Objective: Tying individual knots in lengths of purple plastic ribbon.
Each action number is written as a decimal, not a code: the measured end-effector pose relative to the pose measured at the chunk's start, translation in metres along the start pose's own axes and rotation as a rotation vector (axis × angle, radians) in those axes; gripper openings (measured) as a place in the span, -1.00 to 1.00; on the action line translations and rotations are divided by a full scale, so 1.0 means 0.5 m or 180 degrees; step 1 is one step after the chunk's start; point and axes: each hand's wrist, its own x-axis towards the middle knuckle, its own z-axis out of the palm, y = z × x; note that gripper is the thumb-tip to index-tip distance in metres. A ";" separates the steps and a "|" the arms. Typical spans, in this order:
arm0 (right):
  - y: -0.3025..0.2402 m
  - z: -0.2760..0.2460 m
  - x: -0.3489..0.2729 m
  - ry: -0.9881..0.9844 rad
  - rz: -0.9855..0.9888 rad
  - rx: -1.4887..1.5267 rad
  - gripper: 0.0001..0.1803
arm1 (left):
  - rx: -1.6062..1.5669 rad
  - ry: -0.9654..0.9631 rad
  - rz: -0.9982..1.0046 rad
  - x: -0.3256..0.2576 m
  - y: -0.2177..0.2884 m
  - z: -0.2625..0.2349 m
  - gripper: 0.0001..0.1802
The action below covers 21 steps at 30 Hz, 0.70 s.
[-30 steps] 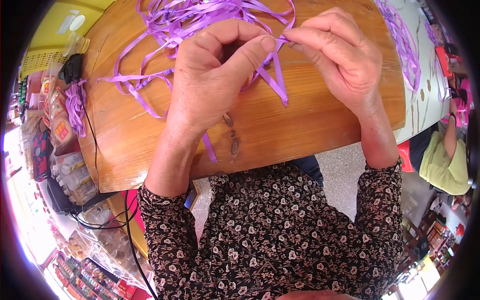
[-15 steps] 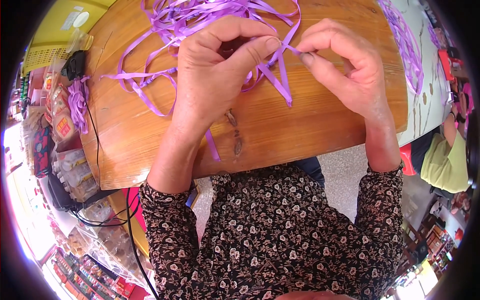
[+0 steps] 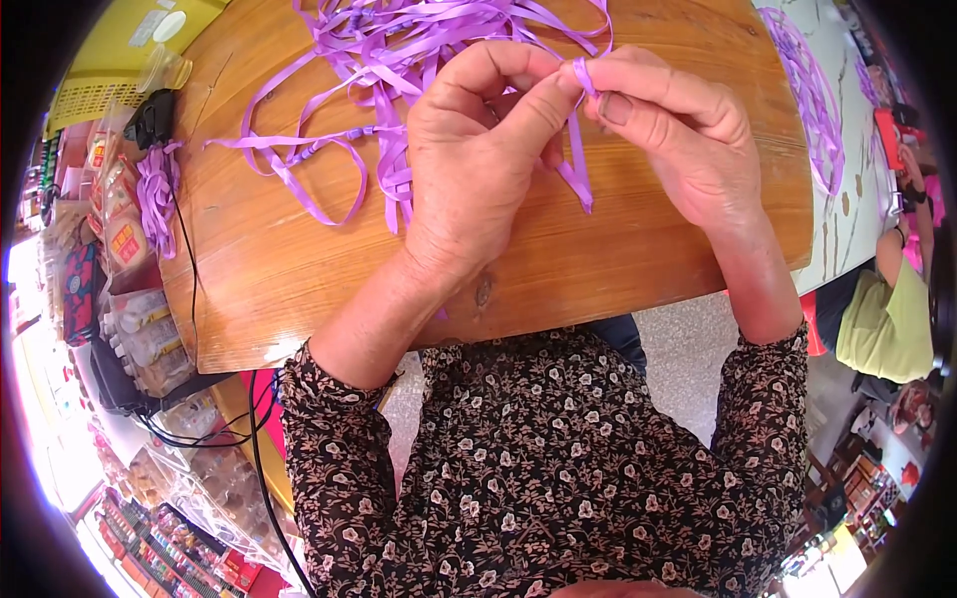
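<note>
Above the wooden table, my left hand pinches a narrow purple ribbon between thumb and forefinger. My right hand meets it fingertip to fingertip, with the ribbon looped over its forefinger and its thumb bent below. A folded, pointed end of ribbon hangs beneath the fingers. Behind my hands lies a loose heap of purple ribbon, with small knotted or wound parts along it. Some strands trail to the left across the wood. The fingertips partly hide the loop's crossing.
The wooden table has a curved front edge. A yellow basket stands at the far left, near a hanging purple ribbon bundle and black cables. More ribbon lies on a white marbled surface at right, where a person in yellow-green sits.
My hands have come together, the left moving right. The ribbon, stretched between them before, now wraps around my right forefinger.
</note>
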 end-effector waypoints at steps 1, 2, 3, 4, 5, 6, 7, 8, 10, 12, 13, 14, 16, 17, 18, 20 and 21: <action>-0.002 0.002 0.001 0.0138 -0.0167 -0.0427 -0.76 | 0.0001 0.0002 -0.0002 -0.002 -0.001 0.001 -0.93; -0.004 0.001 0.002 0.0141 -0.0163 -0.0428 -0.76 | 0.0029 -0.0033 0.0104 -0.004 -0.004 0.002 -0.93; -0.007 -0.001 0.004 0.0125 -0.0592 -0.1216 -0.74 | 0.0057 -0.0068 0.0210 -0.005 -0.007 0.003 -0.93; -0.010 -0.002 0.005 0.0107 -0.1021 -0.2003 -0.72 | 0.0056 -0.0070 0.0205 -0.006 -0.008 0.003 -0.93; -0.011 0.000 0.004 0.0106 -0.1018 -0.1996 -0.72 | 0.0045 -0.0042 0.0226 -0.006 -0.009 0.002 -0.92; -0.012 0.003 0.003 0.0174 -0.1149 -0.2395 -0.70 | 0.0036 -0.0013 0.0247 -0.007 -0.011 0.002 -0.92; -0.012 0.007 0.003 0.0242 -0.1279 -0.2791 -0.68 | 0.0042 -0.0005 0.0242 -0.008 -0.010 0.002 -0.92; -0.007 0.005 0.002 0.0255 -0.1269 -0.2797 -0.68 | -0.0005 0.0013 0.0142 -0.008 -0.007 0.006 -0.91; 0.007 0.002 0.002 0.0380 -0.1709 -0.3225 -0.68 | -0.0051 0.0025 0.0027 -0.006 -0.009 0.010 -0.91; 0.010 0.006 0.004 0.0471 -0.1709 -0.3231 -0.72 | 0.0099 0.0032 0.0040 -0.004 -0.014 0.005 -0.90; 0.009 0.007 0.005 0.0560 -0.1720 -0.3248 -0.75 | 0.0102 0.0036 0.0023 -0.003 -0.014 0.006 -0.90; 0.005 0.010 0.003 0.0555 -0.1704 -0.3231 -0.75 | 0.0236 -0.0007 0.0135 -0.003 -0.011 0.007 -0.91; -0.018 0.018 -0.003 0.0254 -0.1112 -0.3038 -0.74 | 0.0375 -0.0038 0.0234 -0.007 -0.007 0.008 -0.91; -0.035 0.027 -0.004 0.0243 -0.1107 -0.3030 -0.74 | 0.0383 -0.0036 0.0224 -0.009 -0.006 0.007 -0.91; -0.054 0.036 -0.003 0.0383 -0.0645 -0.2877 -0.74 | 0.0393 -0.0032 0.0215 -0.009 -0.007 0.005 -0.92; -0.055 0.032 -0.002 0.0529 -0.0187 -0.2728 -0.74 | 0.0148 -0.0063 0.0102 -0.007 -0.007 0.001 -0.91; -0.041 0.017 -0.004 0.0589 -0.0079 -0.2153 -0.74 | -0.0102 -0.0110 -0.0010 -0.006 -0.006 0.001 -0.91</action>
